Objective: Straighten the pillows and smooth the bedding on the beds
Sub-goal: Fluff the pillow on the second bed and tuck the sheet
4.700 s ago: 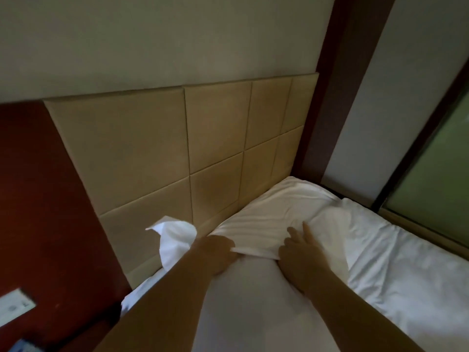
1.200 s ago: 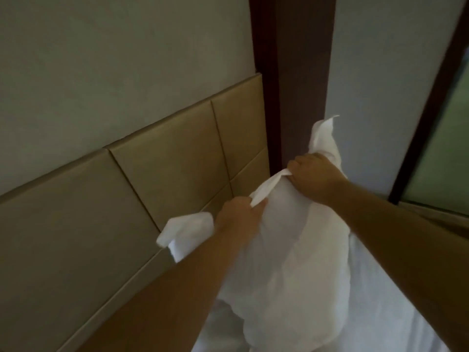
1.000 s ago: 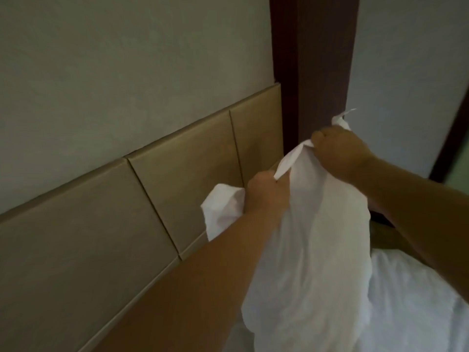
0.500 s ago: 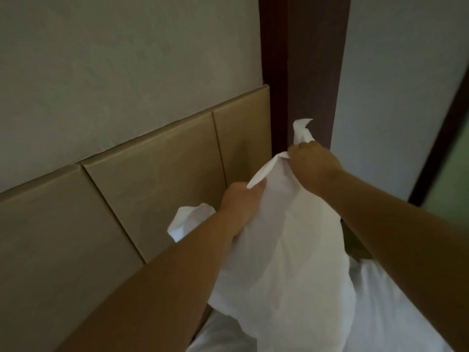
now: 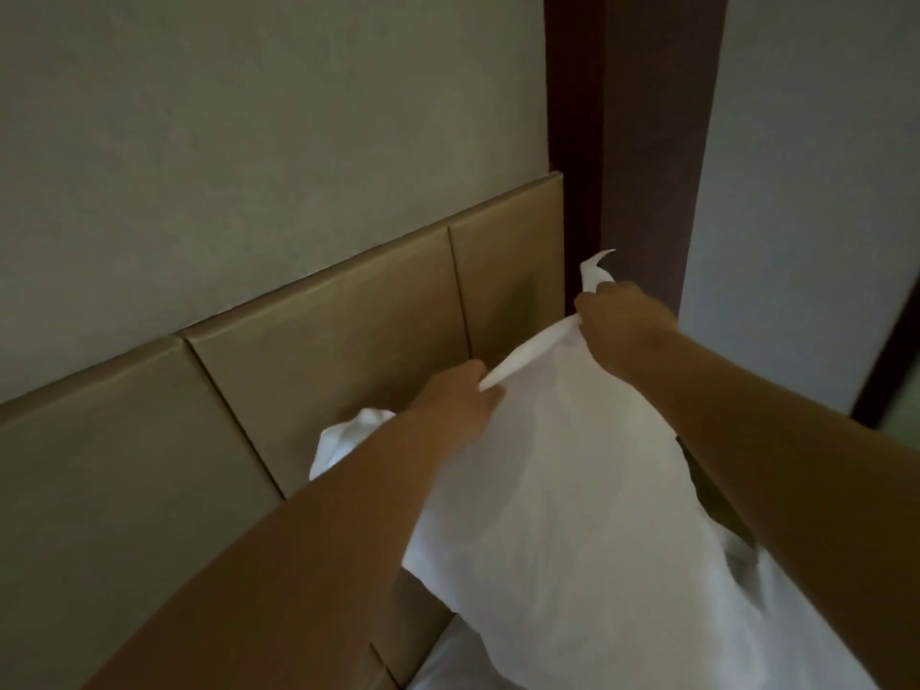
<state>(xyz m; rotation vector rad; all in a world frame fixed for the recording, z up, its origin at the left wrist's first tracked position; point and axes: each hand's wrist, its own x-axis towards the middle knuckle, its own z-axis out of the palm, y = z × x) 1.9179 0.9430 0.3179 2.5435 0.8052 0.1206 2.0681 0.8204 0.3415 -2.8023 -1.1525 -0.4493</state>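
A white pillow (image 5: 572, 515) is held up off the bed, hanging lengthwise in front of the tan padded headboard (image 5: 318, 341). Its upper edge is gripped by both hands: the left hand (image 5: 458, 395) is closed in a fist around the fabric at the left end of that edge, and the right hand (image 5: 617, 326) is closed around the fabric at the higher, farther right end. Between the two fists the edge is drawn into a taut, narrow fold. A loose corner of the pillowcase is seen sticking up above the right hand, and another bunch of white fabric is visible behind the left forearm, close to the headboard. The lower part of the pillow hangs down to the white bedding (image 5: 448, 659) at the near right; whether it touches the bedding cannot be told. A dark brown wooden post (image 5: 632, 141) stands at the far right end of the headboard, against the pale wall (image 5: 249, 141).
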